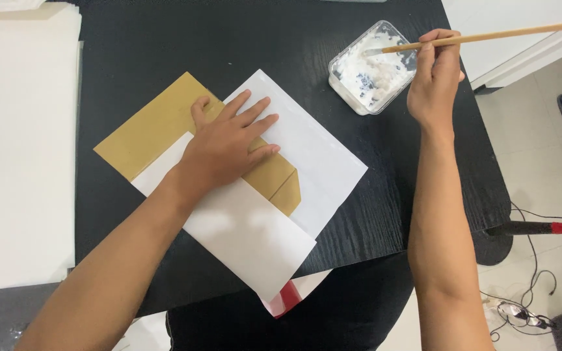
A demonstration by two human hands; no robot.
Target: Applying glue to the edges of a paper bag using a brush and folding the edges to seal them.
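**A:** Right, where are we with this one?

**B:** Somewhere in the middle, I'd say. My left hand (226, 146) is flat on the brown paper piece (157, 130) at the centre of the frame, fingers spread and pressing, gripping nothing. That brown piece lies sandwiched between two white sheets (307, 153): one under it, one over its lower edge.

**A:** And the other hand?

**B:** My right hand (434, 81) is at the upper right, fingers pinched shut on a thin wooden stick (508, 34). Its tip is down in the clear plastic tub (372, 65) of white paste, so I'm loading up. I see no paste on the brown paper, so as far as I can judge the spreading and sticking are left to do.

**A:** Which way does the brown piece run?

**B:** Its long axis goes on a diagonal, from the upper left towards the lower right of the frame. The angled, folded end with its crease points lower right, just past my fingertips; the square end sits to the upper left.

**A:** Anything else on the surface?

**B:** A stack of pale sheets (21, 149) along the left edge of the black surface (164, 39), well apart from the paste tub.
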